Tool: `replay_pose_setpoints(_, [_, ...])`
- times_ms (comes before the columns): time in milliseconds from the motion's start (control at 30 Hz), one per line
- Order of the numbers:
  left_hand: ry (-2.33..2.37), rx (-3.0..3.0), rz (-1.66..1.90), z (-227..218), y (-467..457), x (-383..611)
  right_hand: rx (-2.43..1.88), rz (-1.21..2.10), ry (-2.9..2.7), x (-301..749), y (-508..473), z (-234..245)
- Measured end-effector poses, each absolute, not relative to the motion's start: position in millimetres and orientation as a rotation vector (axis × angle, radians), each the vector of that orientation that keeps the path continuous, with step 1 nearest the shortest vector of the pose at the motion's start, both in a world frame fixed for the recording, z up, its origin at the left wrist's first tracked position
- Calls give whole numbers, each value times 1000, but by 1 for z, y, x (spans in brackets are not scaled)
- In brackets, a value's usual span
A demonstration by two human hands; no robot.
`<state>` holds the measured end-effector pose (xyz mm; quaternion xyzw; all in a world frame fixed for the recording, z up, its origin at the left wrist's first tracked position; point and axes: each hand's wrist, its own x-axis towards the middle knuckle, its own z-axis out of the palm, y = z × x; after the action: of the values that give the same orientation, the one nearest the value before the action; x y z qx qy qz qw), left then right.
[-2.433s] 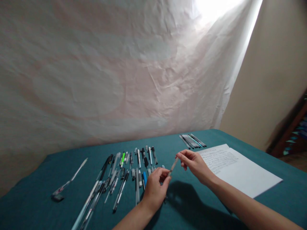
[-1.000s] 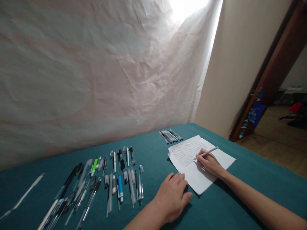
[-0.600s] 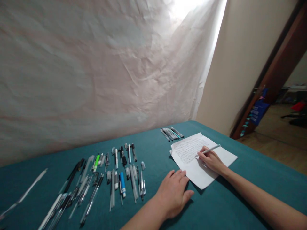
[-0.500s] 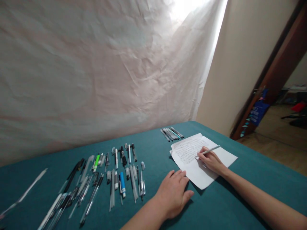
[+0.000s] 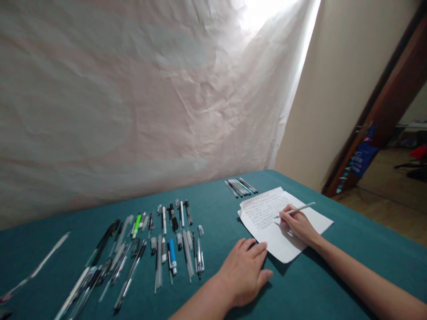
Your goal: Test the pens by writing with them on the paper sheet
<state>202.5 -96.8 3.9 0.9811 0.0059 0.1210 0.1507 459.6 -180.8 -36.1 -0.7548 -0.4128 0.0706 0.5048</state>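
My right hand (image 5: 296, 226) is closed around a slim, pale pen (image 5: 305, 207). The pen slants up to the right, and its lower tip is at the handwritten lines on the white paper sheets (image 5: 283, 251). Several rows of writing fill the upper left of the top sheet; the lower part is blank. My left hand (image 5: 245, 273) lies palm down on the table, its fingers stretched out. Its fingertips reach the near left edge of the paper.
Several slim pens (image 5: 242, 187) lie side by side behind the paper. To the left, loose pens and caps are spread over the green tabletop (image 5: 210, 209), among them a blue pen (image 5: 172, 255) and a green one (image 5: 136, 224). A pale sheet (image 5: 150, 111) hangs behind.
My right hand and the pen have shifted slightly right along the writing. The left hand stays nearly in place, its fingers a little closer to the paper. The whole view has moved slightly.
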Motion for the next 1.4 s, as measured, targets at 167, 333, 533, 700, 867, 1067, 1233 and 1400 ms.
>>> replay_pose_setpoints(167, [38, 2860, 394, 16, -95, 198, -1807, 213, -1009, 447, -177, -25])
replay_pose_setpoints(333, [90, 2909, 422, 29, -82, 191, -1745, 305, -1213, 422, -156, -10])
replay_pose_setpoints(533, [120, 2926, 417, 40, -72, 184, -1611, 405, -1323, 381, -117, 1])
replay_pose_setpoints(700, [53, 2923, 378, 39, -78, 185, -1537, 514, -1305, 348, -91, 7])
replay_pose_setpoints(867, [96, 2996, 349, 38, -75, 186, -1498, 460, -1319, 328, -76, -1])
replay_pose_setpoints(1067, [640, 3077, 195, 40, -33, 177, -1465, 318, -1275, 319, -79, -9])
replay_pose_setpoints(1233, [1098, 3022, 285, 34, 4, 166, -1436, 338, -1368, 312, -89, -3])
replay_pose_setpoints(1400, [1167, 2952, 316, 23, 13, 164, -1408, 288, -1482, 304, -94, -2])
